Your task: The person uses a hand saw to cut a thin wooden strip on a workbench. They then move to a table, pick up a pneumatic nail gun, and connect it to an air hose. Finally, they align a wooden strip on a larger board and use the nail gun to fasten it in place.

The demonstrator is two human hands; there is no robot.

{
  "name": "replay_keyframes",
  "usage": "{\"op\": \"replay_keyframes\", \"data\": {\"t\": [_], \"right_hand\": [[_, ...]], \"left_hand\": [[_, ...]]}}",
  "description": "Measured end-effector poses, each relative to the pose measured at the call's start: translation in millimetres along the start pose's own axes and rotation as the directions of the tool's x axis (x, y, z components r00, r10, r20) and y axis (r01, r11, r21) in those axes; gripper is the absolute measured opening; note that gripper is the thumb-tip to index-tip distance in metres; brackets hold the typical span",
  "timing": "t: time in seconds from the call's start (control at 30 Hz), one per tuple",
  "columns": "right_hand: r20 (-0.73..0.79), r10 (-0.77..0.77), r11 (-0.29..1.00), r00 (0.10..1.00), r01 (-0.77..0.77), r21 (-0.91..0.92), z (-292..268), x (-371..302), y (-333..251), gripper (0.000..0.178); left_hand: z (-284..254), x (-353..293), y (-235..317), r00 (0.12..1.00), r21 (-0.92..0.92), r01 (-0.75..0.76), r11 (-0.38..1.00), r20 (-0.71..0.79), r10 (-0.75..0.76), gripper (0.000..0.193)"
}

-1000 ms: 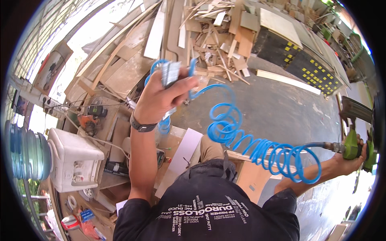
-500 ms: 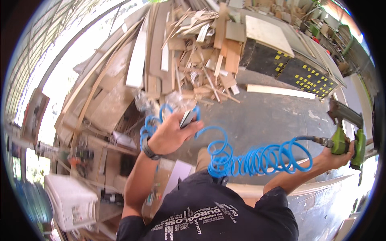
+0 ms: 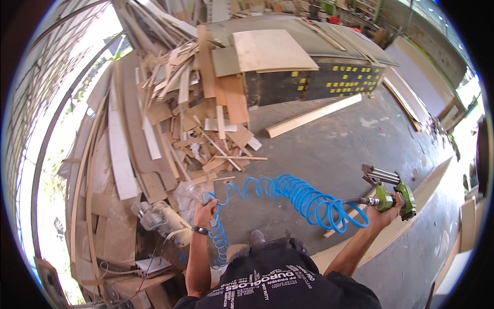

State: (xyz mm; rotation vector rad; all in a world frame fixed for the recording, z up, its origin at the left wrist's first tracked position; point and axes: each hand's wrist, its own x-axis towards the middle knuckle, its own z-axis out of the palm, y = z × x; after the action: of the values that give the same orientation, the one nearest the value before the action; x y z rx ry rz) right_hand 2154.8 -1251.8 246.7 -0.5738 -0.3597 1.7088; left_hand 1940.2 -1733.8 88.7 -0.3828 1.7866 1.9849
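My right hand [image 3: 387,212] is closed round the handle of a green pneumatic nail gun [image 3: 385,198], held out to the right. A blue coiled air hose [image 3: 303,198] runs from the gun's fitting in loose loops across the front of me to my left side. My left hand [image 3: 206,210] is closed with a small flat grey strip [image 3: 213,222] in it; its kind is too small to tell. Loops of the hose pass right by the left fingers and hang below them. Whether those fingers also grip the hose, I cannot tell.
Wood offcuts [image 3: 206,129] lie heaped ahead to the left, beside long leaning boards [image 3: 121,149]. A compressor-like machine [image 3: 162,219] stands near my left arm. A long pale beam [image 3: 314,116] lies on the grey floor before a black workbench [image 3: 272,87]. A large panel [image 3: 417,193] stretches along my right.
My view has swung to the right. My left hand has lowered toward my body, and the nail gun now sits further in from the right rim. The hose is stretched more across the front.
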Motion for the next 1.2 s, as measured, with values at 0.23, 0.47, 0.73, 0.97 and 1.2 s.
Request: {"op": "replay_keyframes", "data": {"t": [0.23, 0.47, 0.73, 0.97, 1.2], "right_hand": [[-0.044, -0.139, 0.989, 0.989, 0.136, -0.056, 16.8, 36.3, 24.3, 0.011], [-0.091, -0.133, 0.984, 0.987, 0.121, -0.132, 35.1, 138.7, 98.0, 0.008], [-0.159, -0.008, 0.994, 0.987, -0.010, -0.112, 54.2, 325.8, 191.9, 0.008], [-0.252, 0.080, 0.993, 0.964, -0.099, -0.062, 84.0, 464.1, 238.5, 0.007], [-0.129, -0.069, 0.990, 0.989, 0.051, -0.134, 116.6, 668.5, 222.0, 0.007]], "left_hand": [[22.5, 112.8, -25.6, 0.990, 0.016, 0.111, 0.994, -0.092, -0.109, 0.015], [84.0, 246.6, -81.2, 0.936, 0.303, 0.349, 0.887, -0.156, -0.315, 0.015], [233.7, 426.6, -75.6, 0.840, 0.274, 0.533, 0.800, -0.056, -0.540, 0.013], [349.9, 561.5, -59.7, 0.803, 0.328, 0.565, 0.757, -0.006, -0.596, 0.014], [483.8, 648.0, -81.7, 0.802, 0.249, 0.597, 0.763, -0.168, -0.573, 0.015]]}}
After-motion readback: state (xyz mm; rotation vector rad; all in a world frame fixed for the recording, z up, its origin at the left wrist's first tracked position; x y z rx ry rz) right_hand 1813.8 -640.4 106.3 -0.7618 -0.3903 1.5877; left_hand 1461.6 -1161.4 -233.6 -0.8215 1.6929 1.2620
